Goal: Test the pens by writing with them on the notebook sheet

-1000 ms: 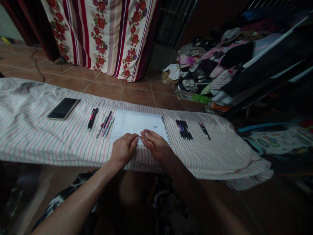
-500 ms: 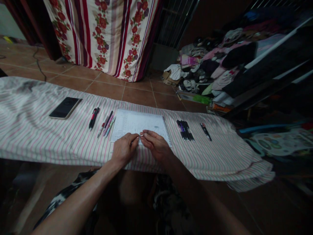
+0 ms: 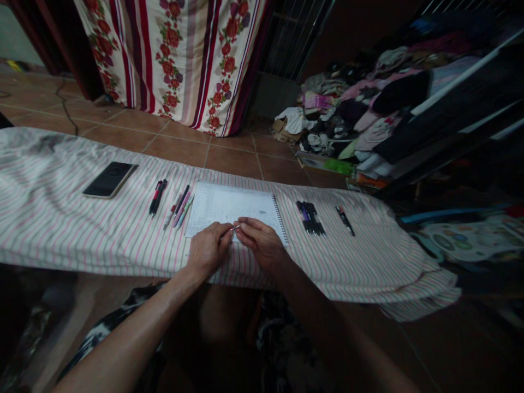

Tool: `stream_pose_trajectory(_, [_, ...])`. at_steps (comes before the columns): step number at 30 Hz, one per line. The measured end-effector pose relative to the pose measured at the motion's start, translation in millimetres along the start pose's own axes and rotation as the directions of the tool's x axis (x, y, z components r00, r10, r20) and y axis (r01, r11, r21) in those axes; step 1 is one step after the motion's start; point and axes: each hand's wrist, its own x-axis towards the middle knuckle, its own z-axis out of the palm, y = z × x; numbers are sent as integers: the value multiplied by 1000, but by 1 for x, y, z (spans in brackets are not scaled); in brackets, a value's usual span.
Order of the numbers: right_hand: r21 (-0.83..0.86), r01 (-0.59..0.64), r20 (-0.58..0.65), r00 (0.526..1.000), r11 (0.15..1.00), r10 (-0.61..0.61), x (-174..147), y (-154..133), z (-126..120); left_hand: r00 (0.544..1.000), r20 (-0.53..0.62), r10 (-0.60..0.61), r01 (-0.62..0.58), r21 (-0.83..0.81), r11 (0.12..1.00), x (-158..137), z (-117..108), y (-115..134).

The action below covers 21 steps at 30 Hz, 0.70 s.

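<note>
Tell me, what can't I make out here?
Head view, covered by the left hand and right hand: most of the thin, shiny, metallic-looking piece between them.
Head view, too small and faint: the marks on the white, rectangular, spiral-bound paper notebook.
Head view, cut off by the picture's left edge: one end of the white, pink-and-grey-striped cloth.

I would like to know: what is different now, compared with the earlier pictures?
Nothing was visibly taken or let go; only the view shifted slightly, so the phone, pens and notebook appear a little further right. They stayed in place; the left hand and right hand still hold a small thin object between them.
</note>
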Motion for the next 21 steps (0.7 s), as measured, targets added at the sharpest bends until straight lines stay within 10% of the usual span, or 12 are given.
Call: stream_pose_trajectory(21, [-185, 136, -119, 980, 973, -159, -1, 4, 9, 1000, -25, 17, -20, -117, 993, 1, 2, -2])
